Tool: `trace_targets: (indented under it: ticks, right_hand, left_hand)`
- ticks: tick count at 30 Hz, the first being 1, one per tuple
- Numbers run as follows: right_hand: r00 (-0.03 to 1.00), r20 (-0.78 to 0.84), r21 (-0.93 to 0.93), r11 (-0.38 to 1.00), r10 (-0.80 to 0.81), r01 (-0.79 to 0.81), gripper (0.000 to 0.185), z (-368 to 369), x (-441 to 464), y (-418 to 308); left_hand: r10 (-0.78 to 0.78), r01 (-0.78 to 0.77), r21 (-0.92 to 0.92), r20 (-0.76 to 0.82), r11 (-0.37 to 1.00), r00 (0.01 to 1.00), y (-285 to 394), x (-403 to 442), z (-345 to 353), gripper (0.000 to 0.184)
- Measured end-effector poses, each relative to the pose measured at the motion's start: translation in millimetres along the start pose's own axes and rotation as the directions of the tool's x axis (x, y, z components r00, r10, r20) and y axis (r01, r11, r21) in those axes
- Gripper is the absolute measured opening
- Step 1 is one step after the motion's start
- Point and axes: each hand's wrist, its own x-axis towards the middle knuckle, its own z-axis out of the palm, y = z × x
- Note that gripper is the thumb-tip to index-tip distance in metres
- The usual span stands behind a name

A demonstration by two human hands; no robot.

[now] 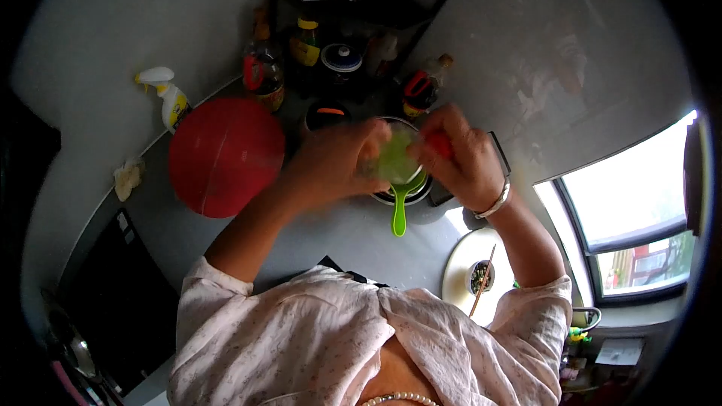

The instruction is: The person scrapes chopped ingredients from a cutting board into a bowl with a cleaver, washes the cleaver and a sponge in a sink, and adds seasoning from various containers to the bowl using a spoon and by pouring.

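Green container (395, 156), blurred at center frame, sits in the curled left hand (335, 159) while the right hand (470, 164) pinches a red piece (440, 144), the handling apparently unfinished.

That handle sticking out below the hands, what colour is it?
The handle is bright green, seen best in the head view.

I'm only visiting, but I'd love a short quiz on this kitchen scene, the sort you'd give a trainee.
1. True or false: the large red round object lies to the left of the bright green handle.
2. Which hand holds the small red thing? A) left; B) right; C) neither.
3. What lies across the small bowl?

Key:
1. True.
2. B, the right hand.
3. A thin wooden utensil, possibly chopsticks.
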Motion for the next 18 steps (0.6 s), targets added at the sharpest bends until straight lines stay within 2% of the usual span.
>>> trace_targets:
  ticks: [1,2,3,4,5,6,8,9,11,15,17,18]
  right_hand:
    - [0.991,-0.093,0.066,0.993,0.101,-0.095,0.022,0.9,-1.1,4.5]
    - [0.962,-0.175,0.143,0.973,0.208,-0.184,0.027,1.9,-1.7,10.0]
    - [0.962,-0.175,0.143,0.972,0.211,-0.187,0.027,1.6,-0.8,17.0]
    - [0.899,-0.163,0.243,0.899,0.408,-0.364,0.028,0.4,0.8,25.3]
    - [0.799,-0.132,0.336,0.785,0.587,-0.521,0.028,-0.7,2.3,35.3]
    - [0.797,-0.135,0.335,0.784,0.589,-0.523,0.028,-1.1,2.4,48.0]
    - [0.685,-0.131,0.519,0.639,0.716,-0.568,0.027,4.0,-0.1,76.2]
    - [0.682,-0.131,0.522,0.635,0.719,-0.570,0.027,9.7,-1.1,88.2]
    - [0.584,-0.116,0.671,0.497,0.804,-0.551,0.029,24.3,-1.2,111.8]
    - [0.506,-0.178,0.707,0.467,0.844,-0.531,0.032,70.4,15.7,152.1]
    - [0.406,-0.155,0.754,0.374,0.901,-0.540,0.034,90.4,30.6,163.1]
    - [0.406,-0.156,0.755,0.373,0.901,-0.539,0.034,100.3,36.9,169.0]
  left_hand:
    - [0.045,-0.043,0.038,-0.040,0.998,0.998,0.1,10.3,-0.7,0.072]
    - [0.044,-0.043,0.037,-0.037,0.998,0.998,0.4,20.3,-1.7,0.072]
    - [0.223,-0.161,0.275,-0.213,0.948,0.951,1.3,30.4,-3.6,0.079]
    - [0.425,-0.218,0.513,-0.329,0.830,0.843,2.5,37.2,-6.0,0.086]
    - [0.381,-0.224,0.438,-0.313,0.871,0.870,5.5,40.9,-9.3,0.089]
    - [0.383,-0.228,0.436,-0.310,0.870,0.870,8.8,41.3,-10.9,0.089]
    - [0.403,-0.298,0.315,-0.355,0.901,0.844,13.0,32.6,-10.0,0.077]
    - [0.402,-0.298,0.314,-0.350,0.901,0.846,10.6,25.9,-6.8,0.077]
    - [0.323,-0.286,0.153,-0.350,0.946,0.880,1.7,8.5,1.7,0.063]
    - [0.240,-0.215,0.109,-0.358,0.971,0.903,-16.1,-23.8,13.0,0.052]
    - [0.157,-0.155,0.035,-0.348,0.987,0.924,-26.1,-39.8,13.6,0.047]
    - [0.158,-0.155,0.036,-0.347,0.987,0.924,-31.2,-47.4,13.7,0.047]
